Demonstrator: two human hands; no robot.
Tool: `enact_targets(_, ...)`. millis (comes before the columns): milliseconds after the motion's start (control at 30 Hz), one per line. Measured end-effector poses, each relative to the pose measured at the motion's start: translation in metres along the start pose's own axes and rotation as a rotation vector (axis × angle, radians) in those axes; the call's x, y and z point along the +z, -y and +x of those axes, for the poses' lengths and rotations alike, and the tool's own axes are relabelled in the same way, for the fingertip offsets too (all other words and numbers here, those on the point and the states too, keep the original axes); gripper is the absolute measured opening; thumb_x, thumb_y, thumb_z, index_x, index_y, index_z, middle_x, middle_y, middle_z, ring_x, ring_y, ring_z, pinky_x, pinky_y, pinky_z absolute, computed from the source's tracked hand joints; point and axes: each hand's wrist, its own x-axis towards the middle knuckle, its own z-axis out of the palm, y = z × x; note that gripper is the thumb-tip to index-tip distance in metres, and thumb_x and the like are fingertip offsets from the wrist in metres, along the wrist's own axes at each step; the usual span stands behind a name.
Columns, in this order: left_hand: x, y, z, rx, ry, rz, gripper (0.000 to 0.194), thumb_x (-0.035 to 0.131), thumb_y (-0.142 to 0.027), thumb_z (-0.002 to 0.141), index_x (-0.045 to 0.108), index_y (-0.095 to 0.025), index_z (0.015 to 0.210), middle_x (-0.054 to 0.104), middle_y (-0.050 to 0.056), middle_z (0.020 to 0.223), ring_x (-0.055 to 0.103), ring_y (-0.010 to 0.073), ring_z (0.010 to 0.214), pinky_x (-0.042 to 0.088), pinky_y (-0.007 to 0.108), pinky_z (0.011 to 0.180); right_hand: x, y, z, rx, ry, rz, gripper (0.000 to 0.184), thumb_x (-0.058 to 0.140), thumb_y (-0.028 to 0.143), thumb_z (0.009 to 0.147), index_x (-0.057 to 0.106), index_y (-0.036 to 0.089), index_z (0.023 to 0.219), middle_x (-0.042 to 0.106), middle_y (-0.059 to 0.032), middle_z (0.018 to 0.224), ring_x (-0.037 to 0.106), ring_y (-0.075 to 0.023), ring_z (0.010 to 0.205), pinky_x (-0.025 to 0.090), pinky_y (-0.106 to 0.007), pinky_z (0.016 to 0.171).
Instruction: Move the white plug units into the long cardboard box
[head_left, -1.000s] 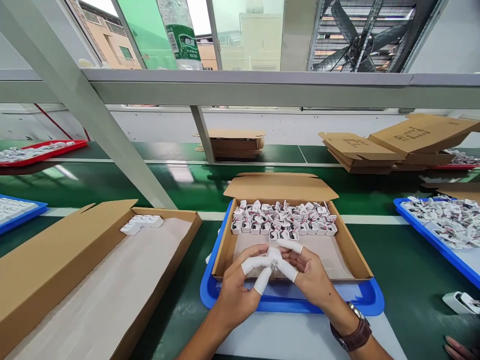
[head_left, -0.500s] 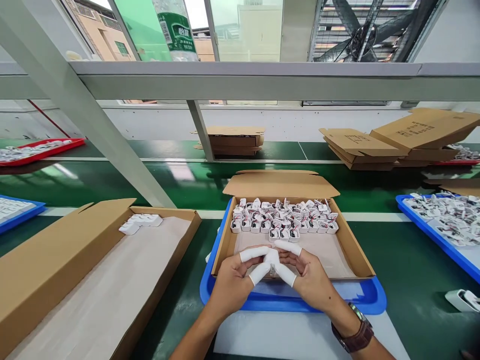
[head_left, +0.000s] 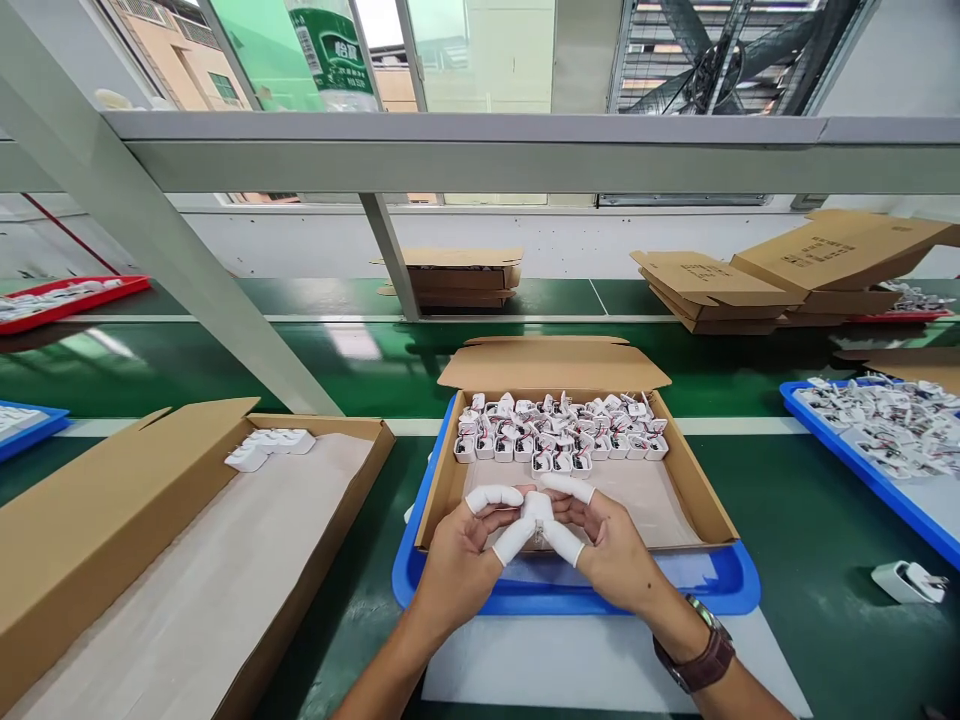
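My left hand (head_left: 459, 565) and right hand (head_left: 616, 555) are positioned above the near edge of the open carton (head_left: 699, 490). The white-sleeved fingers (head_left: 493, 497) of both hands are clamped on one small white housing (head_left: 538, 506). Similar housings (head_left: 555, 430) stand in rows at the carton's far end. Beneath the carton is a blue tray (head_left: 585, 600); to its left, a paper-lined box (head_left: 120, 500); to its right, a loose white piece (head_left: 904, 582).

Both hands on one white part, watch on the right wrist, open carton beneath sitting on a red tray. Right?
Wrong tray colour: the head view shows a blue tray under the open carton. Left hand and right hand are on one white part, watch on the right wrist.
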Motion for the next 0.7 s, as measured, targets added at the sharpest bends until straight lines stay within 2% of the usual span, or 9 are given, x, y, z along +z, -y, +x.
enact_targets(133,0.001,-0.004,-0.004,0.255,0.048,0.261,0.019,0.067,-0.018,0.091,0.063,-0.023,0.109,0.063,0.012,0.133,0.063,0.0267,0.126,0.056,0.044,0.104,-0.004,0.001,0.002,0.048,-0.009,0.054,0.049,0.079,0.033,0.080,0.063,0.021,0.124,0.074,-0.0106,0.112,0.074,-0.0235,0.098,0.061,-0.043,0.092)
enact_targets(233,0.003,-0.006,-0.006,0.446,0.030,0.548,0.031,0.073,-0.012,0.085,0.061,-0.025,0.110,0.062,0.010,0.126,0.063,0.0257,0.122,0.055,0.044,0.104,-0.003,0.002,0.003,0.043,-0.012,0.056,0.051,0.081,0.037,0.079,0.063,0.021,0.124,0.074,-0.0097,0.109,0.074,-0.0220,0.093,0.061,-0.041,0.089)
enact_targets(300,0.005,-0.005,-0.006,0.499,-0.010,0.628,0.035,0.075,-0.011,0.083,0.059,-0.025,0.110,0.064,0.008,0.121,0.065,0.0237,0.116,0.055,0.042,0.102,-0.002,0.002,0.003,0.043,-0.019,0.048,0.053,0.082,0.039,0.078,0.064,0.021,0.124,0.074,-0.0095,0.107,0.074,-0.0218,0.092,0.061,-0.041,0.089)
enact_targets(433,0.007,0.005,-0.007,0.425,-0.052,0.528,0.036,0.070,-0.013,0.088,0.054,-0.026,0.117,0.067,0.008,0.121,0.070,0.0220,0.111,0.059,0.037,0.095,-0.002,0.003,0.003,0.067,0.002,0.038,0.057,0.082,0.043,0.078,0.064,0.022,0.127,0.074,-0.0106,0.111,0.073,-0.0238,0.096,0.060,-0.044,0.090)
enact_targets(567,0.006,0.015,-0.008,0.313,-0.145,0.461,0.046,0.069,-0.019,0.088,0.051,-0.025,0.131,0.072,0.010,0.125,0.075,0.0238,0.105,0.060,0.040,0.095,-0.005,0.002,0.002,0.053,0.040,0.068,0.053,0.078,0.046,0.082,0.064,0.022,0.128,0.074,-0.0122,0.118,0.073,-0.0254,0.104,0.058,-0.046,0.096)
enact_targets(700,0.005,0.016,-0.007,0.313,-0.148,0.498,0.056,0.069,-0.022,0.089,0.048,-0.025,0.142,0.073,0.011,0.127,0.076,0.0245,0.102,0.061,0.041,0.095,-0.007,0.001,0.002,0.051,0.056,0.081,0.051,0.077,0.046,0.084,0.063,0.023,0.127,0.074,-0.0130,0.122,0.073,-0.0259,0.107,0.057,-0.047,0.098)
